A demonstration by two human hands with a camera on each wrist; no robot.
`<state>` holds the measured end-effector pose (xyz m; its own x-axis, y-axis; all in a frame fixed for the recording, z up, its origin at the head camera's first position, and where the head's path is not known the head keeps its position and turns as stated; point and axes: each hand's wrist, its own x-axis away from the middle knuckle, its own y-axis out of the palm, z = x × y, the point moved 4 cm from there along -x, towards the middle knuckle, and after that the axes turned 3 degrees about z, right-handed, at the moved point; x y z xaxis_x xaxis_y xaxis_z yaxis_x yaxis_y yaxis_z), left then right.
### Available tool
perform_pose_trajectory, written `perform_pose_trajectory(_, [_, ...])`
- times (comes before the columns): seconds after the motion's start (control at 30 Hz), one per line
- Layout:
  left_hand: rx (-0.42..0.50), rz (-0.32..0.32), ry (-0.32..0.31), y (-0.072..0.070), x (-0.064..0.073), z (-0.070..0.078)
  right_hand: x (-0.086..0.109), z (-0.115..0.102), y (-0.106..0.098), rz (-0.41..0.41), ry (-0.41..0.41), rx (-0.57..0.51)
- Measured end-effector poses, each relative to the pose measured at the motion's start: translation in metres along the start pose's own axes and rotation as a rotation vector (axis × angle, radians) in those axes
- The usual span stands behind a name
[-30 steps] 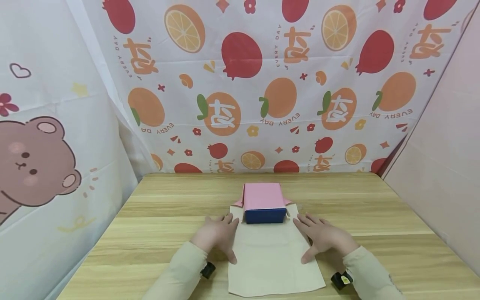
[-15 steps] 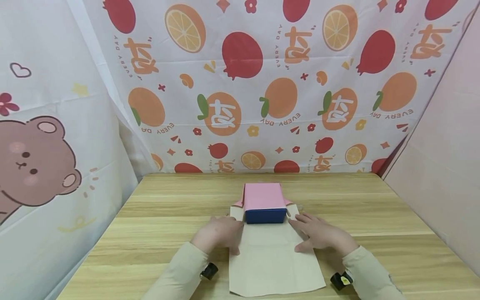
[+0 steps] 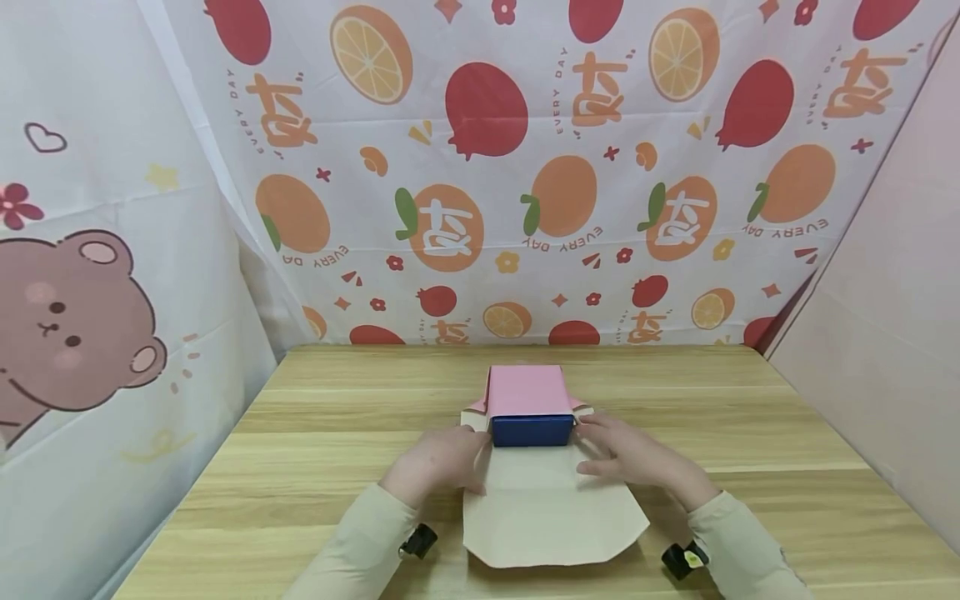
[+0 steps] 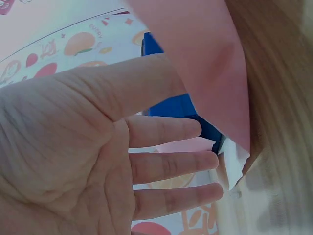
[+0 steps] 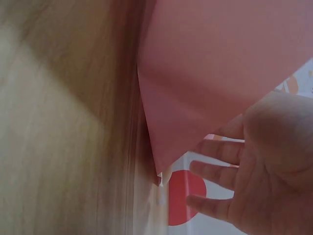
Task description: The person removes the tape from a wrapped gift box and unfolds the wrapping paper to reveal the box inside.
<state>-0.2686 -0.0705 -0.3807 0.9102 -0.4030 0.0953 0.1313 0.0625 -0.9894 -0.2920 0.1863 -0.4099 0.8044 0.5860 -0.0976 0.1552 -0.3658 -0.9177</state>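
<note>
A dark blue box (image 3: 532, 432) stands mid-table, its top covered by pink wrapping paper (image 3: 527, 390). The paper's cream inner side (image 3: 555, 529) spreads toward me, its near edge lifted off the table. My left hand (image 3: 441, 458) is at the left side of this flap; in the left wrist view its fingers (image 4: 168, 166) are straight and the thumb passes behind the pink side. At the opposite side my right hand (image 3: 633, 457) touches the flap near the box corner. Its fingers (image 5: 215, 174) are extended in the right wrist view, where the pink sheet hides the thumb.
Under everything is a wood-grain table (image 3: 337, 400). A fruit-print curtain (image 3: 495, 200) hangs behind its far edge. A white curtain with a bear (image 3: 75, 325) borders the left, and a pale curtain (image 3: 885, 317) the right. Each wrist wears a small black camera (image 3: 418, 542).
The near edge of the paper has risen from the table and its near corners have bent. Both hands have moved slightly inward along the flap's sides, toward the box.
</note>
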Motion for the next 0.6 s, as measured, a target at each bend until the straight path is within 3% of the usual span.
perform_pose_trajectory(0.37, [-0.006, 0.08, -0.014, -0.005, -0.005, -0.003, -0.004, -0.001, -0.01, 0.138, 0.017, 0.032])
perform_pose_trajectory(0.6, [0.019, 0.129, -0.081, -0.007, -0.016, -0.009, -0.014, 0.0, -0.017, 0.234, 0.005, 0.028])
